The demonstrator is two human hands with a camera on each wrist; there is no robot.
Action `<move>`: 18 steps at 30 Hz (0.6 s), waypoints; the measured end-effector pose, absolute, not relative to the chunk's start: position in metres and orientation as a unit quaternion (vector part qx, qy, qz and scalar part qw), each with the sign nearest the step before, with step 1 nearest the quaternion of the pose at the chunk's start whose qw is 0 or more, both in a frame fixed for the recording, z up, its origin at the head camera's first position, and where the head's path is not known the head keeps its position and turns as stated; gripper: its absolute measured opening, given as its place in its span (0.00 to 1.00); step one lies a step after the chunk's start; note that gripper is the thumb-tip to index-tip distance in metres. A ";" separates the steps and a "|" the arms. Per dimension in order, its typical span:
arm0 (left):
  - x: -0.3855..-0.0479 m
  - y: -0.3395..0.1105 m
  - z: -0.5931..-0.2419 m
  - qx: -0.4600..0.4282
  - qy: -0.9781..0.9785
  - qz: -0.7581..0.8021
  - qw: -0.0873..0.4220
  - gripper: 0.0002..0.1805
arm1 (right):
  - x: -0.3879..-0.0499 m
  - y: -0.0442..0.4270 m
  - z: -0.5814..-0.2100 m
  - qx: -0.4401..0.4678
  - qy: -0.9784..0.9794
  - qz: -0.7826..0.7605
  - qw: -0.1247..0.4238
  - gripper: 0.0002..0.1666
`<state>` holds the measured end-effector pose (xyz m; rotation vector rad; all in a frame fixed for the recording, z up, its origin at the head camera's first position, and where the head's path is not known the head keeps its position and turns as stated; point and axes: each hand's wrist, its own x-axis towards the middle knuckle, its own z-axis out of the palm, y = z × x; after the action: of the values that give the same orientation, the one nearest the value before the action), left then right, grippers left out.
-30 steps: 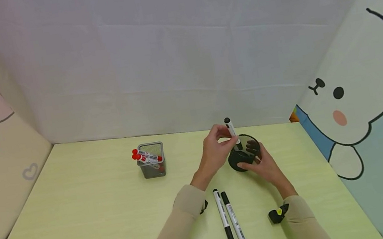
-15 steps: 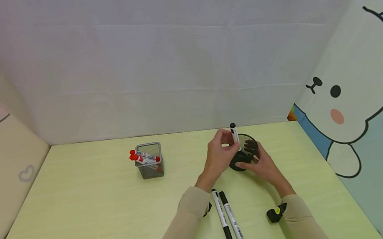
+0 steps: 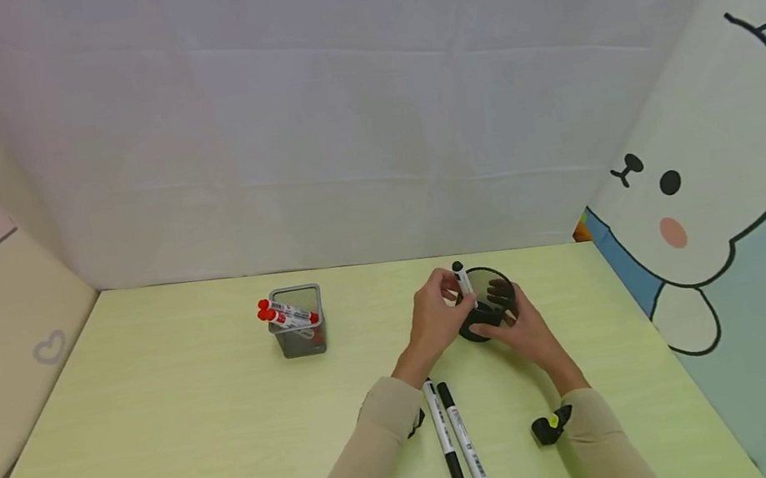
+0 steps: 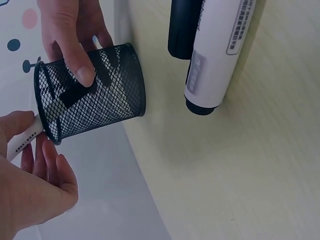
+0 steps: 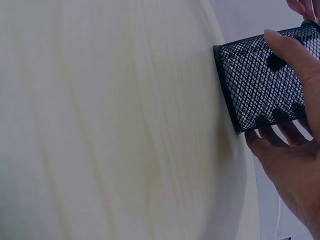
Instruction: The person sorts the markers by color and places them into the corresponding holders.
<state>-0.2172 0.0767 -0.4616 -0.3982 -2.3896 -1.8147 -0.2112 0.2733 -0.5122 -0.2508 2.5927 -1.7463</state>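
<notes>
My left hand (image 3: 432,317) pinches a white marker (image 3: 465,283) with a black cap between thumb and fingers. Its lower part dips inside the rim of a round black mesh pen holder (image 4: 100,100), which stands on the table. Around the holder's side curls my right hand (image 3: 531,332), thumb in front and fingers behind, as the right wrist view also shows. How deep the marker's lower tip reaches is hidden. Nearer to me, two more black-capped markers, the left one (image 3: 444,436) and the right one (image 3: 466,441), lie side by side on the table.
A square grey mesh pen holder (image 3: 301,341) stands to the left, with red-capped markers (image 3: 292,315) leaning in it. Behind the pale yellow table (image 3: 196,439) rises a white cloth wall (image 3: 306,142); a patterned panel (image 3: 746,229) borders the right side.
The left hand has lowered the marker farther into the black holder, and its capped top has shifted and tilted slightly left. The right hand keeps its hold on the holder.
</notes>
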 end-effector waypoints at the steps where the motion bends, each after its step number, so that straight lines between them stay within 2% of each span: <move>1: -0.217 0.077 -0.462 -0.127 -0.791 -0.595 0.055 0.14 | -0.211 0.274 -0.513 -0.081 0.826 -0.557 0.003 0.51; 18: -0.218 0.078 -0.466 -0.091 -0.807 -0.582 0.038 0.14 | -0.213 0.275 -0.514 -0.077 0.825 -0.559 0.002 0.50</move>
<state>-0.2175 0.0776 -0.4661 -0.2787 -2.4771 -1.7842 -0.2129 0.2747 -0.5140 -0.2427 2.5890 -1.7542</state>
